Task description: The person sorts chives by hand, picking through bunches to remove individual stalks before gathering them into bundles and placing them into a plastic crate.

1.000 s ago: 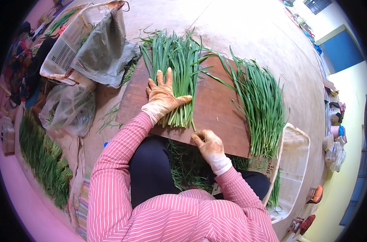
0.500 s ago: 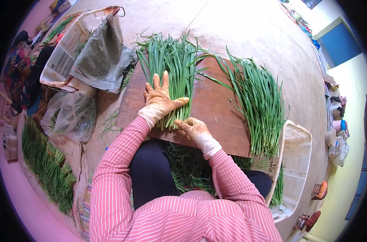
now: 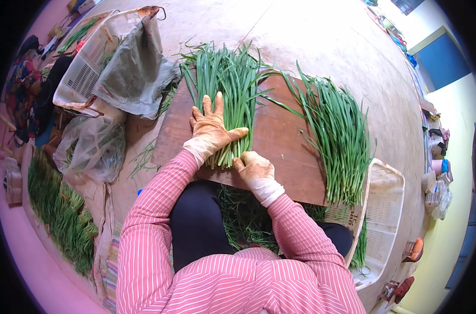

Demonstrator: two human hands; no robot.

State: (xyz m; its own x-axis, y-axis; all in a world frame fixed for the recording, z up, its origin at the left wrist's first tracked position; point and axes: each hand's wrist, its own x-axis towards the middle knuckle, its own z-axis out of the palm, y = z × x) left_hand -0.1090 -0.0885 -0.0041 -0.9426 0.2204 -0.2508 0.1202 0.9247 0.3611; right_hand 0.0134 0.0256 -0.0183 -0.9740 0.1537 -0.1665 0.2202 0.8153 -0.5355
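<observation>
A bunch of long green chive-like leaves [image 3: 231, 89] lies on a brown wooden board [image 3: 280, 141] in front of me. My left hand [image 3: 211, 128], in a stained orange glove, presses flat on the bunch near its cut ends, fingers spread. My right hand [image 3: 255, 168], gloved the same way, rests against the cut ends at the board's near edge. A second, longer bunch of the same greens [image 3: 337, 136] lies on the right side of the board, untouched.
A white plastic crate [image 3: 86, 68] with a grey cloth [image 3: 136, 68] stands at the upper left, a clear plastic bag [image 3: 91, 146] below it. More greens [image 3: 60, 209] lie at the left. Another white crate [image 3: 382, 209] stands at the right.
My right hand moved from the board's near edge up and left to the cut ends of the bunch. My left hand stayed pressed on the bunch.
</observation>
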